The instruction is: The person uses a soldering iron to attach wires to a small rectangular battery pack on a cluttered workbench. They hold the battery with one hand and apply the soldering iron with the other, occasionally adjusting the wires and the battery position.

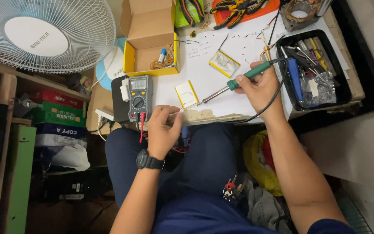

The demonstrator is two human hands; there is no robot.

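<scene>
My right hand grips a green-handled soldering iron; its metal tip points down-left toward a flat silver battery pouch with yellow edges on the white desk top. My left hand, with a black watch on its wrist, is closed at the desk's near edge and pinches something small that I cannot make out. A second flat pouch cell lies farther back. A grey multimeter with red and black leads sits just left of my left hand.
An open yellow cardboard box stands behind the meter. A black tray of tools is on the right, an orange tray with pliers at the back. A white fan and shelves with paper reams are at left.
</scene>
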